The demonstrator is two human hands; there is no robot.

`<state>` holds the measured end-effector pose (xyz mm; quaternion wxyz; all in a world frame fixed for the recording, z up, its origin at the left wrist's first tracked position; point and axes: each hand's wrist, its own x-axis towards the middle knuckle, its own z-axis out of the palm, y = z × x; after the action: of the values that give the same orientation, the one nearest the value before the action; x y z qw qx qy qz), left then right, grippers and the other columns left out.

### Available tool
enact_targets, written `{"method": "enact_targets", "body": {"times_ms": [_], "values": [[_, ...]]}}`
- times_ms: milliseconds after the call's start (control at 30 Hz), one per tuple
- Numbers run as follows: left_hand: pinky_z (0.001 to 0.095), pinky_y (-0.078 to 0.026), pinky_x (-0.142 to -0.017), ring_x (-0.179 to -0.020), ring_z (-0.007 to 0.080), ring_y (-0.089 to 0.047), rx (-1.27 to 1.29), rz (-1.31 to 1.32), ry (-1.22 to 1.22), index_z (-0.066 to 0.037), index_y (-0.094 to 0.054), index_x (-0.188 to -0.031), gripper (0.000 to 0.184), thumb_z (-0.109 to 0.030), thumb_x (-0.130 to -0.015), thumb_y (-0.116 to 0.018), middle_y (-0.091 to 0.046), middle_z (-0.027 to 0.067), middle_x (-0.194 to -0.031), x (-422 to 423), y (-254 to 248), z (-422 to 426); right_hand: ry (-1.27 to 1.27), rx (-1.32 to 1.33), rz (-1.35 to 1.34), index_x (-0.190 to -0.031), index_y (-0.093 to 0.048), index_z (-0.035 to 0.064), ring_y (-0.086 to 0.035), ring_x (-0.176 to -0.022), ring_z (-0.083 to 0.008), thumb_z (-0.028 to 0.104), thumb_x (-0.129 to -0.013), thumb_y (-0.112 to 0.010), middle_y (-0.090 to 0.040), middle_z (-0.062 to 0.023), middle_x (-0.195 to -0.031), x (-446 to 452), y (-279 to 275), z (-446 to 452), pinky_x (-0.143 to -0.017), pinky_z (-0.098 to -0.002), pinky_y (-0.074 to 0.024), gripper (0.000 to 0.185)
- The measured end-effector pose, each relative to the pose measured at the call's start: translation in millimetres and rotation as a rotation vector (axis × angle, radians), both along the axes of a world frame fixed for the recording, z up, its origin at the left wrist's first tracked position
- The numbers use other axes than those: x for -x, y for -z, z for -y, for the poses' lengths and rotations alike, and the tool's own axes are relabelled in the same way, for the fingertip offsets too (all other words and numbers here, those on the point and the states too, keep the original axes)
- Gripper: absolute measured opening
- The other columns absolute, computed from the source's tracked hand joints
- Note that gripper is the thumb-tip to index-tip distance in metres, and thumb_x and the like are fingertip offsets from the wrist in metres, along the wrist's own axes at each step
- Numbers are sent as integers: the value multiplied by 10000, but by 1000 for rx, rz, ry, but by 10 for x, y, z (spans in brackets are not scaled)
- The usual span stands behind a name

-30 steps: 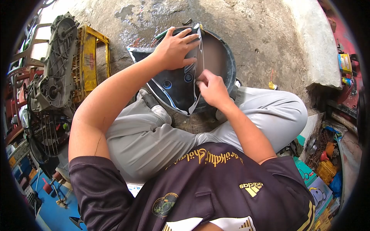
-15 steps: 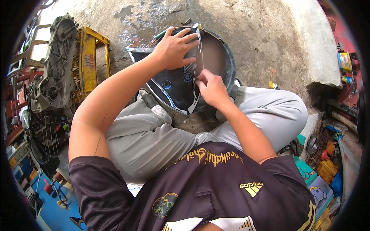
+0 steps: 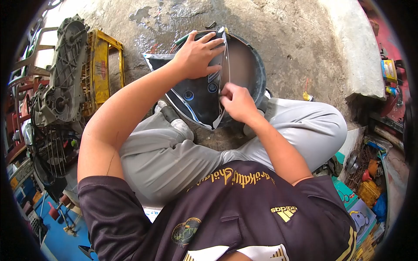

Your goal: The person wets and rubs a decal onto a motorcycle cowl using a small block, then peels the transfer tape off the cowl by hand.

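A black, roughly triangular shell with pale shiny edges, which looks like a motorcycle fairing panel, rests tilted across a dark round basin. Murky brownish liquid fills the basin's uncovered right side. Two round holes ringed in blue show in the panel's lower half. My left hand lies open on the upper part of the panel, fingers spread near its right edge. At that same edge, lower down, my right hand is closed with its fingertips against the rim. What those fingers pinch is hidden.
Wet concrete floor surrounds the basin. To the left stand a metal engine casing and a yellow crate. A small yellow-and-white container stands right of the basin, near a concrete ledge. Clutter fills the lower right.
My right hand has shifted slightly down along the panel's edge, its fingers turning more inward. The left hand and the panel stay nearly still.
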<state>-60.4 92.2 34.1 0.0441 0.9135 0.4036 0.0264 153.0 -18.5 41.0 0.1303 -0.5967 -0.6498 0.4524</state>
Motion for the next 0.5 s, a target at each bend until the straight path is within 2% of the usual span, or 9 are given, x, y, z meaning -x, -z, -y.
{"method": "enact_targets", "body": {"times_ms": [67,133,267,333,400,467,500], "values": [[630,-280,-1242,-1569,276,-358,-1,-33,4,-202,-581,-1527,663,-582,-986,-629,-466,44,-1656,-4,-14,0,82,-74,-84,-974,-687,-15,-683,-701,-304,114,-884,-711,-702,-179,-773,18,-5,-9,-710,-406,-540,158],[631,-278,-1243,-1569,276,-358,3,-31,5,-200,-578,-1529,666,-582,-986,-628,-466,45,-1656,-6,-3,3,64,-19,-29,-963,-678,-15,-724,-834,-441,84,-883,-663,-728,-248,-853,14,-37,-23,-750,-477,-562,129],[631,-274,-1247,-1567,275,-362,0,-23,1,-192,-579,-1528,669,-583,-987,-626,-470,47,-1653,-12,7,-5,-127,82,63,-986,-677,-14,-726,-835,-439,73,-897,-658,-729,-249,-856,5,-46,-12,-745,-474,-561,126],[632,-273,-1247,-1567,275,-363,-3,-19,3,-190,-582,-1526,669,-581,-986,-629,-471,47,-1652,-7,-1,-5,94,-92,-111,-953,-677,-17,-721,-824,-434,96,-870,-673,-723,-246,-841,36,-42,-12,-750,-477,-559,140],[634,-273,-1247,-1567,275,-364,-4,-17,4,-189,-584,-1524,668,-579,-984,-632,-473,48,-1651,1,5,7,125,-50,-129,-939,-676,-18,-717,-810,-433,106,-859,-685,-721,-244,-836,21,-66,-35,-752,-478,-559,148],[636,-275,-1245,-1568,275,-362,1,-7,2,-191,-589,-1521,664,-571,-980,-643,-472,48,-1652,-4,12,2,-71,70,38,-945,-672,-21,-719,-799,-433,95,-873,-683,-725,-241,-840,-13,-74,-35,-743,-474,-559,137],[636,-275,-1245,-1568,275,-362,0,-7,2,-191,-589,-1521,664,-571,-980,-643,-472,48,-1652,-7,5,-2,-71,69,38,-945,-672,-21,-719,-799,-433,95,-873,-683,-725,-241,-840,-8,-76,-36,-743,-474,-559,137]]}}
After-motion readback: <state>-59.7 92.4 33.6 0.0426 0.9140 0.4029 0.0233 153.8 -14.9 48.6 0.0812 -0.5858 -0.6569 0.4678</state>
